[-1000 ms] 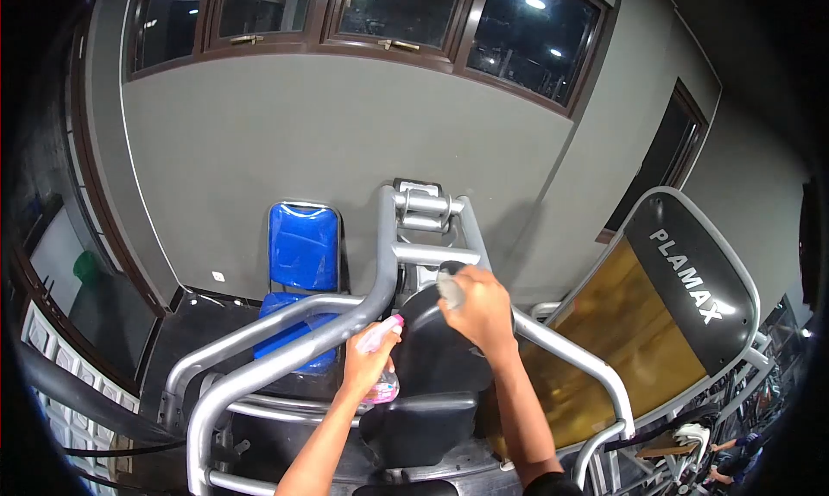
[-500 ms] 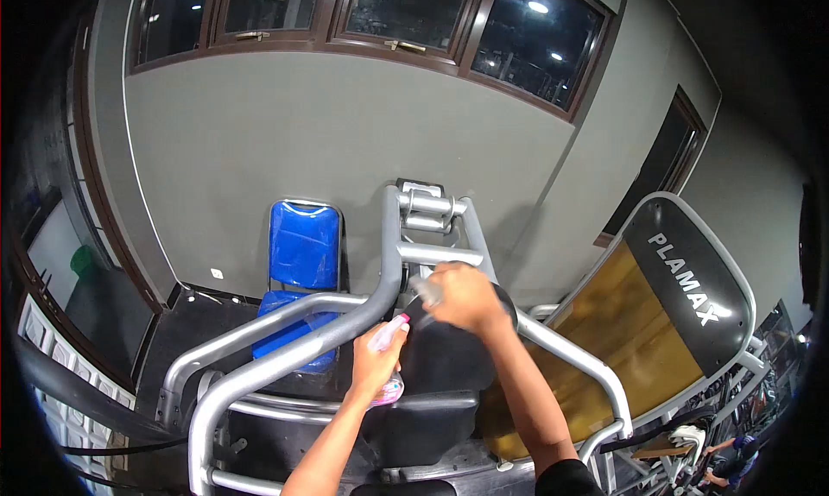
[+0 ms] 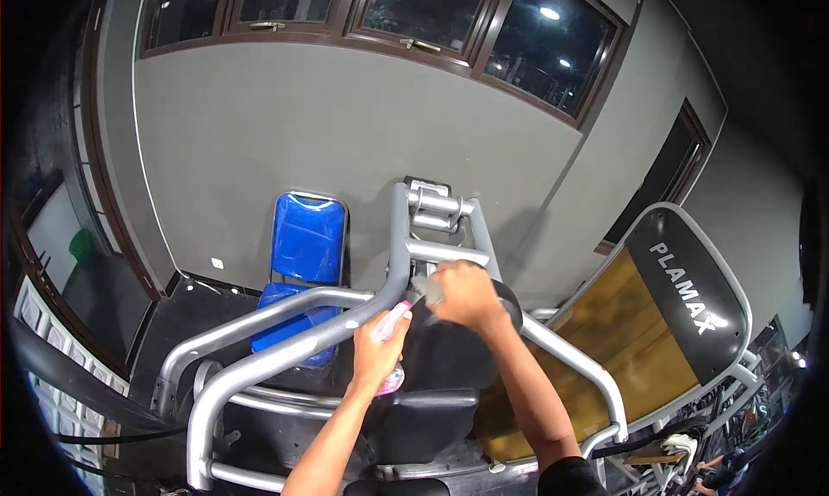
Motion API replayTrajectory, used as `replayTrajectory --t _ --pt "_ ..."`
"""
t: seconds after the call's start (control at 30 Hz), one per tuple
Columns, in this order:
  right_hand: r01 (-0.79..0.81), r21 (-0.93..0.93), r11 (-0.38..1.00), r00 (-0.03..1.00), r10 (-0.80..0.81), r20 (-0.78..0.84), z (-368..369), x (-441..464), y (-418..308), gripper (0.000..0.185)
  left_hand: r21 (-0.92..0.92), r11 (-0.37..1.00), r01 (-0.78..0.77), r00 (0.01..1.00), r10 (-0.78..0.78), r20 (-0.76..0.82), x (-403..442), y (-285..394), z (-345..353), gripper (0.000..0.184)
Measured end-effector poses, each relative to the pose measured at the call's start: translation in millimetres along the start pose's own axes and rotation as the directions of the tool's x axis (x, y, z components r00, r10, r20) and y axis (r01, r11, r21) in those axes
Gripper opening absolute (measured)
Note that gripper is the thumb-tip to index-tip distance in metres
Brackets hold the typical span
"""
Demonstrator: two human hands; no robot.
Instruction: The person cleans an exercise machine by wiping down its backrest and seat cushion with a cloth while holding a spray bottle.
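Observation:
My left hand (image 3: pixel 378 351) is wrapped round a spray bottle (image 3: pixel 393 380) with pink liquid and a pink-and-white top, upright in front of the black pad. Higher and to the right, my right hand (image 3: pixel 466 296) is closed on a greyish cloth (image 3: pixel 427 288), which sticks out on its left side. That hand is over the upper part of the black backrest (image 3: pixel 445 358), beside the silver frame (image 3: pixel 399 254) of the exercise machine. Whether the cloth touches the machine is hard to tell. The black seat (image 3: pixel 423 427) lies below the backrest.
A blue chair (image 3: pixel 308 237) stands against the grey wall behind the left bars. Silver rails (image 3: pixel 259 366) curve round both sides of the seat. A PLAMAX panel (image 3: pixel 639 315) rises at the right. Part of a person (image 3: pixel 724 474) shows at the lower right.
My right hand with the cloth has moved left, nearer the bottle top, since the earliest frame. The left hand keeps its hold on the bottle. The view has shifted slightly.

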State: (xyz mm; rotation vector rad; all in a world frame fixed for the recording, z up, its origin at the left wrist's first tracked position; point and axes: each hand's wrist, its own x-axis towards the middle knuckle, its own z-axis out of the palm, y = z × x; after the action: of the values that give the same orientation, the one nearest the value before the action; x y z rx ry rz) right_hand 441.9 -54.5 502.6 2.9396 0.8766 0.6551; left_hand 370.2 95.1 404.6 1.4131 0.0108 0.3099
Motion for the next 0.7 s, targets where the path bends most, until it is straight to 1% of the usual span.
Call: replayTrajectory --t 0.03,0.07,0.13,0.17,0.23,0.27,0.33,0.37,0.43,0.47,0.53,0.57,0.6,0.67,0.7 --pt "0.077 0.010 0.997 0.996 -0.078 0.054 2.2 -0.6 -8.1 0.027 0.014 1.000 -0.002 1.000 0.002 -0.012 -0.5 2.5 -0.5 0.026" --pt "0.127 -0.052 0.991 0.988 -0.121 0.098 1.6 -2.1 -15.2 0.028 0.013 1.000 -0.001 1.000 0.001 -0.012 -0.1 3.0 -0.6 0.026" --pt "0.204 0.023 0.979 0.972 -0.205 0.113 0.4 -6.4 -16.9 0.028 -0.048 0.998 -0.041 0.998 0.038 -0.058 0.9 3.0 -1.1 0.025" --pt "0.204 0.023 0.979 0.972 -0.205 0.113 -3.3 -6.9 -15.2 0.028 -0.055 0.998 -0.030 0.998 0.027 -0.051 2.3 0.4 -2.3 0.025" --pt "0.135 0.091 0.987 0.983 -0.145 0.109 -15.1 -5.2 -5.1 0.029 -0.067 0.997 -0.044 0.998 0.041 -0.058 2.6 0.4 -2.2 0.024" --pt "0.073 0.012 0.997 0.987 -0.074 0.146 -13.6 -3.0 3.2 0.031 -0.079 0.995 -0.057 0.997 0.052 -0.062 2.7 0.7 -2.8 0.024" --pt "0.056 -0.017 0.998 0.996 -0.057 -0.072 -14.9 -3.0 13.6 0.020 -0.082 0.995 -0.055 0.997 0.050 -0.060 2.7 2.5 -4.3 0.024" --pt "0.059 -0.019 0.998 0.996 -0.060 -0.072 -13.1 -2.6 13.5 0.020 -0.085 0.995 -0.052 0.997 0.047 -0.055 3.1 3.2 -4.4 0.023" --pt "-0.040 -0.044 0.998 0.999 0.040 -0.019 -9.2 -4.7 8.6 0.028 -0.084 0.995 -0.054 0.997 0.049 -0.061 3.6 2.5 -4.7 0.023" --pt "-0.038 -0.046 0.998 0.999 0.037 -0.018 -8.2 -5.7 4.0 0.028 -0.080 0.995 -0.056 0.996 0.051 -0.067 4.2 2.0 -5.2 0.023" --pt "0.064 -0.060 0.996 0.997 -0.062 0.045 -8.6 -10.6 -7.4 0.023 -0.063 0.997 -0.048 0.997 0.044 -0.071 5.4 4.4 -6.5 0.023" --pt "0.135 -0.044 0.990 0.990 -0.133 0.052 -7.4 -15.0 -9.2 0.026 -0.044 0.998 -0.040 0.997 0.036 -0.071 5.1 4.8 -6.8 0.023" --pt "0.134 -0.045 0.990 0.990 -0.132 0.054 -9.3 -19.3 -11.0 0.026 -0.045 0.998 -0.038 0.997 0.035 -0.070 5.1 3.8 -7.2 0.023" --pt "0.309 0.025 0.951 0.951 -0.309 0.003 -15.6 -26.6 -12.8 0.018 -0.070 0.996 -0.063 0.996 0.058 -0.073 6.4 2.3 -7.7 0.024" --pt "0.341 0.048 0.939 0.938 -0.343 0.046 -15.4 -30.0 -8.4 0.026 -0.072 0.995 -0.064 0.996 0.058 -0.074 6.4 3.0 -8.0 0.024"
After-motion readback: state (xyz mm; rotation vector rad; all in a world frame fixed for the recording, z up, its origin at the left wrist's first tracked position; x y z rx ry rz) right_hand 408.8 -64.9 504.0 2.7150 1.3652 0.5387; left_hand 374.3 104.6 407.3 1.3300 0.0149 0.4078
